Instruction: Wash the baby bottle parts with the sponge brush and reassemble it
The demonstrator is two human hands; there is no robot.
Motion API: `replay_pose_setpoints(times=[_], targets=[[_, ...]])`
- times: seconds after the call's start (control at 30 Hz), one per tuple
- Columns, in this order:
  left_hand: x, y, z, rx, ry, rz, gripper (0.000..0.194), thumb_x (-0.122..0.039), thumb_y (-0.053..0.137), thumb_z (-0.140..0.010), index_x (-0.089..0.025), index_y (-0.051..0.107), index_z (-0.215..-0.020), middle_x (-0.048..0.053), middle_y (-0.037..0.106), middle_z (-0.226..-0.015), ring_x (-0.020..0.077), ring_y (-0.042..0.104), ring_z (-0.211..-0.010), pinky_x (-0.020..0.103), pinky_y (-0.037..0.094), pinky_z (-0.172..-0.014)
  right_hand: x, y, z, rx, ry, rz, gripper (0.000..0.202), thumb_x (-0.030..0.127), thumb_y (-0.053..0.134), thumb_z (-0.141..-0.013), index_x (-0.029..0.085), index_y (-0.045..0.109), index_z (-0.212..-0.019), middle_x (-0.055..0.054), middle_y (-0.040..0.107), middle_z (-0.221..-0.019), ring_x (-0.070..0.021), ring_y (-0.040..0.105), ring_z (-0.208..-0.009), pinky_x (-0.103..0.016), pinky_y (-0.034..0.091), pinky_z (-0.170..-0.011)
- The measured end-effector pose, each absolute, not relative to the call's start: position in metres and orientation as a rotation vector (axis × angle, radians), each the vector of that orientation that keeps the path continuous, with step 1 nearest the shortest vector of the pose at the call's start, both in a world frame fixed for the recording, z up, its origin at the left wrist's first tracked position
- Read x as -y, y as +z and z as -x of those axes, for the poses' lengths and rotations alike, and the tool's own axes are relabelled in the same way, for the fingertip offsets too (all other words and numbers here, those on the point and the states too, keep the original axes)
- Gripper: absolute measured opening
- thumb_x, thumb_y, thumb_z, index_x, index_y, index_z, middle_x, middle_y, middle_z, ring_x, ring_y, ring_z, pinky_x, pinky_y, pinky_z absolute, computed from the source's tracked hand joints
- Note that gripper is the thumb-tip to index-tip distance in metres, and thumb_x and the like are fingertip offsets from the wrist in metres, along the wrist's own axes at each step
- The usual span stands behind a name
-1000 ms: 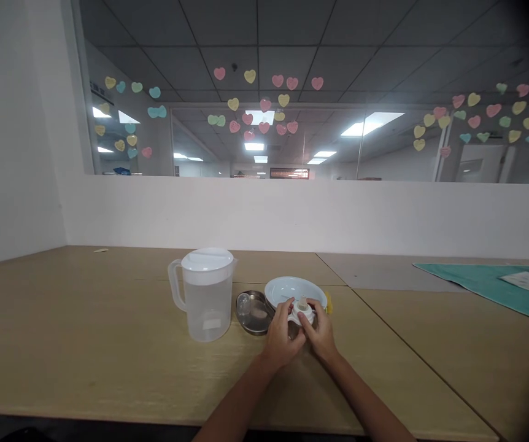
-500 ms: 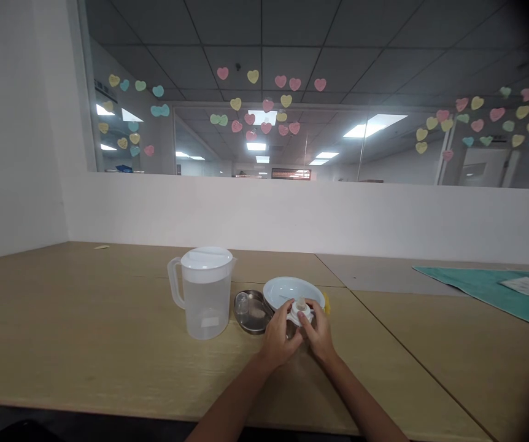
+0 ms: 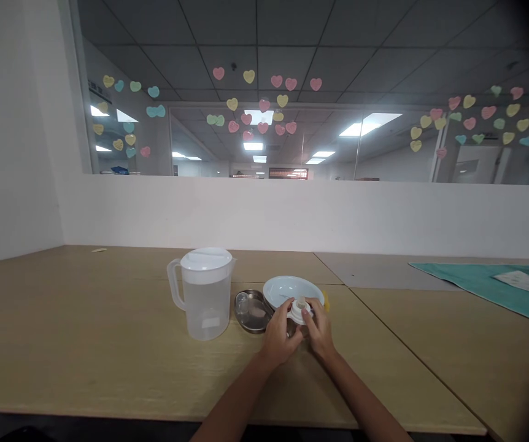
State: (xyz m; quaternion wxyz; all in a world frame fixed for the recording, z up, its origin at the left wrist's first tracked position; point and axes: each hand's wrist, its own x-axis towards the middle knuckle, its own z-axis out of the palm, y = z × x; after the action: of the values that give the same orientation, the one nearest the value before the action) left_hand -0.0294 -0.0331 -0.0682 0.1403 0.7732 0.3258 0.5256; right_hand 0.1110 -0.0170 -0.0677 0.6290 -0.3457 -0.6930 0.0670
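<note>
My left hand [image 3: 279,333] and my right hand [image 3: 320,328] are closed around a white collar with a translucent nipple [image 3: 300,307], which looks like the top of a baby bottle. The nipple points up, and the right thumb presses the collar's near side. The fingers hide whatever is beneath it. Just behind the hands sits a pale basin [image 3: 292,285], partly covered by them. To the left is a shiny metal tray [image 3: 259,316] with a clear dome-shaped cap [image 3: 242,301] in it. A lidded translucent pitcher [image 3: 207,301] stands farther left, its handle facing left.
Something yellow [image 3: 326,301] shows beside the basin's right rim. At the far right, a green cloth [image 3: 458,274] bears a white patterned cloth or paper [image 3: 525,283]. A wall with a window [image 3: 292,215] rises behind the wooden table [image 3: 84,344].
My right thumb has shifted slightly on the collar, and the nipple looks a little lower. Both hands keep their hold. The view has shifted slightly.
</note>
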Motion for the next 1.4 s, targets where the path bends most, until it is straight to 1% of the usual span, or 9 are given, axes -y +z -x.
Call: replay_pose_setpoints(times=[0.13, 0.23, 0.5, 0.6, 0.77, 1.1, 1.17, 1.3, 1.4], targets=[[0.033, -0.069, 0.03, -0.939, 1.529, -2.242, 0.06, -0.016, 0.055, -0.075, -0.018, 0.038, -0.133, 0.011, 0.05, -0.133, 0.0244, 0.047, -0.122, 0.045, 0.037, -0.105, 0.015, -0.07, -0.108, 1.503, 0.119, 0.918, 0.027, 0.044, 0.056, -0.082, 0.02, 0.051, -0.093, -0.002, 0.057, -0.084, -0.0185, 0.054, -0.077, -0.032, 0.044, -0.07], [0.033, -0.069, 0.03, -0.946, 1.522, -2.239, 0.06, -0.016, 0.054, -0.076, -0.018, 0.037, -0.133, 0.011, 0.05, -0.133, 0.0238, 0.047, -0.123, 0.044, 0.037, -0.105, 0.013, -0.072, -0.109, 1.497, 0.106, 0.958, 0.029, 0.046, 0.057, -0.081, 0.02, 0.049, -0.09, -0.001, 0.054, -0.081, -0.0176, 0.052, -0.074, -0.03, 0.043, -0.067], [0.034, -0.067, 0.029, -0.924, 1.531, -2.242, 0.06, -0.016, 0.054, -0.075, -0.018, 0.038, -0.133, 0.01, 0.052, -0.13, 0.024, 0.048, -0.12, 0.043, 0.038, -0.104, 0.013, -0.069, -0.116, 1.614, 0.076, 0.781, 0.027, 0.038, 0.04, -0.091, 0.022, 0.055, -0.106, -0.006, 0.059, -0.101, -0.022, 0.054, -0.095, -0.037, 0.04, -0.084], [0.034, -0.066, 0.029, -0.922, 1.529, -2.23, 0.06, -0.017, 0.055, -0.075, -0.019, 0.038, -0.133, 0.01, 0.052, -0.13, 0.0243, 0.048, -0.119, 0.043, 0.038, -0.103, 0.013, -0.069, -0.115, 1.619, 0.066, 0.772, 0.026, 0.04, 0.042, -0.09, 0.022, 0.056, -0.102, -0.005, 0.059, -0.097, -0.0225, 0.054, -0.092, -0.037, 0.041, -0.082], [0.034, -0.067, 0.03, -0.938, 1.524, -2.225, 0.06, -0.016, 0.054, -0.075, -0.018, 0.039, -0.132, 0.011, 0.051, -0.131, 0.025, 0.047, -0.121, 0.045, 0.036, -0.105, 0.011, -0.072, -0.113, 1.549, 0.065, 0.901, 0.027, 0.045, 0.054, -0.083, 0.021, 0.052, -0.096, -0.004, 0.057, -0.091, -0.021, 0.053, -0.085, -0.035, 0.041, -0.076], [0.035, -0.065, 0.029, -0.92, 1.527, -2.236, 0.06, -0.014, 0.055, -0.074, -0.018, 0.039, -0.132, 0.01, 0.052, -0.129, 0.0233, 0.049, -0.118, 0.042, 0.039, -0.103, 0.012, -0.075, -0.119, 1.503, 0.067, 0.835, 0.023, 0.04, 0.04, -0.09, 0.021, 0.053, -0.09, -0.003, 0.057, -0.086, -0.0197, 0.052, -0.083, -0.034, 0.041, -0.076], [0.035, -0.064, 0.029, -0.933, 1.525, -2.226, 0.061, -0.014, 0.056, -0.074, -0.018, 0.039, -0.132, 0.01, 0.052, -0.129, 0.0236, 0.049, -0.118, 0.042, 0.038, -0.103, 0.011, -0.075, -0.119, 1.493, 0.066, 0.834, 0.023, 0.04, 0.042, -0.089, 0.021, 0.055, -0.091, -0.003, 0.059, -0.088, -0.0202, 0.054, -0.083, -0.034, 0.042, -0.077], [0.033, -0.066, 0.03, -0.932, 1.526, -2.218, 0.062, -0.014, 0.056, -0.073, -0.018, 0.039, -0.132, 0.01, 0.052, -0.129, 0.0237, 0.049, -0.118, 0.042, 0.039, -0.103, 0.01, -0.072, -0.119, 1.554, 0.056, 0.766, 0.028, 0.037, 0.041, -0.09, 0.022, 0.058, -0.106, -0.006, 0.063, -0.103, -0.0226, 0.056, -0.095, -0.039, 0.042, -0.085], [0.032, -0.067, 0.029, -0.924, 1.535, -2.214, 0.062, -0.014, 0.056, -0.073, -0.018, 0.038, -0.132, 0.01, 0.052, -0.13, 0.0236, 0.049, -0.118, 0.041, 0.04, -0.102, 0.012, -0.069, -0.117, 1.604, 0.007, 0.762, 0.026, 0.036, 0.045, -0.089, 0.022, 0.059, -0.104, -0.007, 0.064, -0.1, -0.023, 0.057, -0.094, -0.039, 0.043, -0.084]])
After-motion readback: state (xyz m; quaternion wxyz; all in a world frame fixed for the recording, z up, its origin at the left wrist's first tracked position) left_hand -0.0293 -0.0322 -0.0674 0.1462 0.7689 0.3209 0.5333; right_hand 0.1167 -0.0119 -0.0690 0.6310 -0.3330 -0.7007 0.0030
